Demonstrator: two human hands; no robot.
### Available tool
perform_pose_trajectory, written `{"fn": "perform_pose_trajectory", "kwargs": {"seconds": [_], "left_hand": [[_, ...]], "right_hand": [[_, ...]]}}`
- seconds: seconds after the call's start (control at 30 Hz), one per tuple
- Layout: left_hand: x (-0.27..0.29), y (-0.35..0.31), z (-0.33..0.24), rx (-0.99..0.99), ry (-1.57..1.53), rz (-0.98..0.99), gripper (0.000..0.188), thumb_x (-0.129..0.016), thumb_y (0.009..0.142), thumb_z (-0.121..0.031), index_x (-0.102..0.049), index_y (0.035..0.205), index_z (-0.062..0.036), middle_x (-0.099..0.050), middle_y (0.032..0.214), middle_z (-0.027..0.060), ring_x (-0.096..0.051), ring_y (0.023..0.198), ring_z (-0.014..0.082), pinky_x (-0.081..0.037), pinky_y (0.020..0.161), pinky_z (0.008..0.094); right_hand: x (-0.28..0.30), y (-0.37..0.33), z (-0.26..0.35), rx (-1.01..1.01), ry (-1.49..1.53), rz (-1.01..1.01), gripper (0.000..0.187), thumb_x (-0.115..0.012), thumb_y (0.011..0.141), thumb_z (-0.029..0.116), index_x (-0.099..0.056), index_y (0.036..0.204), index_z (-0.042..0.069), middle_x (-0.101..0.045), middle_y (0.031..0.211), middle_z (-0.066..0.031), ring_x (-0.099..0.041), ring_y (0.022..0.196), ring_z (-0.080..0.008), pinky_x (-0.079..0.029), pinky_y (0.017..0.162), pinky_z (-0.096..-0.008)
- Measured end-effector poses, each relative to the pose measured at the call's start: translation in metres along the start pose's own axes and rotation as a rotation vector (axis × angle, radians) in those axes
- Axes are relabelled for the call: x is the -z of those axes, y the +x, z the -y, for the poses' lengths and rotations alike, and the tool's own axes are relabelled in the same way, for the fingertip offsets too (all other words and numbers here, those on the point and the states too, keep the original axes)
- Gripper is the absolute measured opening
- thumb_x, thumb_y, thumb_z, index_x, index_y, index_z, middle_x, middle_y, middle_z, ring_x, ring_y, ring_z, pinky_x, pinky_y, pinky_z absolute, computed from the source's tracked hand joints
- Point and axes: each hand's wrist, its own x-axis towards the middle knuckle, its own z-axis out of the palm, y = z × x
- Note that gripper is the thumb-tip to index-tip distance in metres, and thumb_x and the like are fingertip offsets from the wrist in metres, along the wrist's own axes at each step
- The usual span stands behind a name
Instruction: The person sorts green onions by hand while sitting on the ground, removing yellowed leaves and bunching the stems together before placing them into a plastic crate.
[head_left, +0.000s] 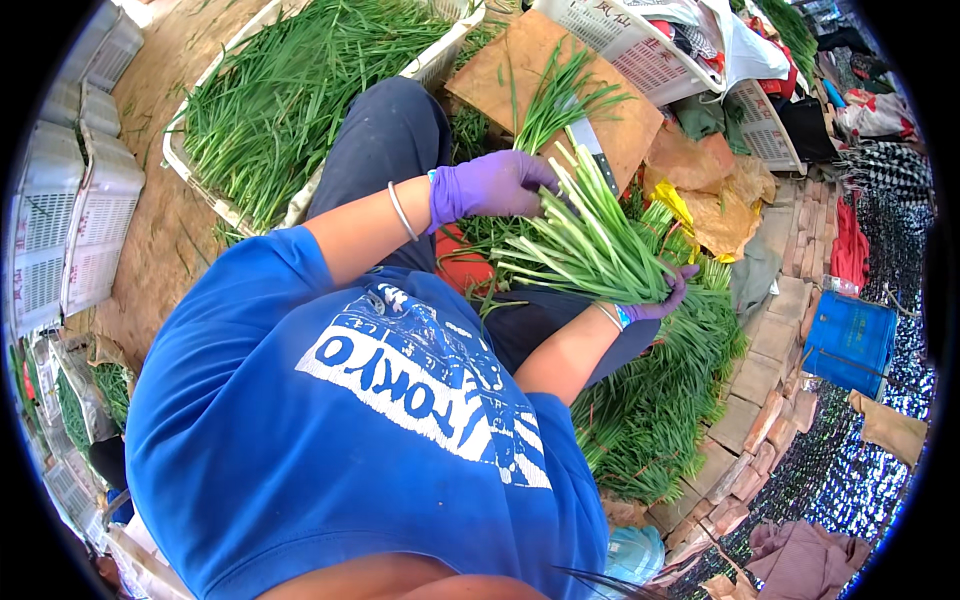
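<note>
Wooden Board (632, 122), Bricks (765, 345) and Brown Floor (150, 255) Share the Load

A small bunch of greens (558, 105) and a dark-handled knife (605, 168) lie on the board. At left, white slatted crates (95, 225) stand on the floor; nearer the middle, a pale crate (436, 63) filled with long green leaves (285, 115) rests on the same brown ground. To the right, a broad heap of greens (660, 420) spreads beside the bricks, hiding whatever lies beneath it. Beyond them, dark, glinting sheeting (820, 480) carries a blue container (850, 335), a piece of brown cardboard (888, 428) and a crumpled mauve cloth (805, 560).
</note>
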Motion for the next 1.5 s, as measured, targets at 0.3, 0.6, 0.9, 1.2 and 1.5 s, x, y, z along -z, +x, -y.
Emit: {"fn": "perform_pose_trajectory", "kwargs": {"seconds": [0.3, 0.6, 0.9, 1.2, 1.5], "left_hand": [[-0.012, -0.011, 0.020, -0.369, 0.064, 0.032, 0.026, -0.044, 0.063, 0.002, -0.058, 0.085, 0.0019, -0.057, 0.081, 0.0121, -0.056, 0.081, 0.0211, -0.046, 0.070, 0.0308], [0.031, -0.048, 0.030, -0.309, -0.623, -0.118, 0.023, -0.046, 0.073, -0.013, -0.061, 0.059, -0.0013, -0.057, 0.088, 0.0131, -0.052, 0.086, 0.0198, -0.039, 0.081, 0.0292], [-0.010, -0.023, 0.017, 0.194, -0.605, 0.066, 0.027, -0.059, 0.080, -0.018, -0.059, 0.101, -0.0011, -0.061, 0.095, 0.0040, -0.054, 0.089, 0.0080, -0.042, 0.080, 0.0223], [-0.001, -0.021, 0.038, -0.295, 0.037, -0.081, 0.019, -0.056, 0.080, -0.014, -0.061, 0.081, 0.0046, -0.060, 0.089, 0.0099, -0.057, 0.078, 0.0156, -0.046, 0.067, 0.0266], [0.029, -0.038, 0.009, -0.240, -0.164, -0.200, 0.039, -0.061, 0.075, -0.016, -0.053, 0.113, -0.0067, -0.056, 0.109, 0.0090, -0.048, 0.107, 0.0193, -0.031, 0.096, 0.0312]], "right_hand": [[0.003, 0.001, -0.001, 0.027, -0.046, 0.096, 0.043, -0.053, 0.075, 0.015, -0.050, 0.118, 0.015, -0.055, 0.075, 0.0070, -0.051, 0.072, -0.0124, -0.044, 0.072, -0.0293], [0.011, 0.001, 0.008, 0.044, -0.119, 0.190, 0.042, -0.046, 0.080, 0.019, -0.046, 0.121, 0.013, -0.051, 0.074, 0.0075, -0.045, 0.069, -0.0101, -0.038, 0.076, -0.0308], [0.002, 0.004, -0.016, 0.045, -0.204, 0.236, 0.044, -0.046, 0.078, 0.020, -0.044, 0.122, 0.012, -0.051, 0.073, 0.0074, -0.046, 0.070, -0.0103, -0.038, 0.076, -0.0301], [-0.006, -0.002, -0.006, 0.096, -0.160, 0.171, 0.042, -0.052, 0.077, 0.015, -0.048, 0.119, 0.013, -0.052, 0.073, 0.0090, -0.045, 0.071, -0.0098, -0.037, 0.073, -0.0278], [-0.008, 0.003, 0.002, 0.073, -0.161, 0.331, 0.040, -0.052, 0.079, 0.014, -0.047, 0.119, 0.016, -0.055, 0.075, 0.0100, -0.045, 0.068, -0.0089, -0.038, 0.075, -0.0273]]}}
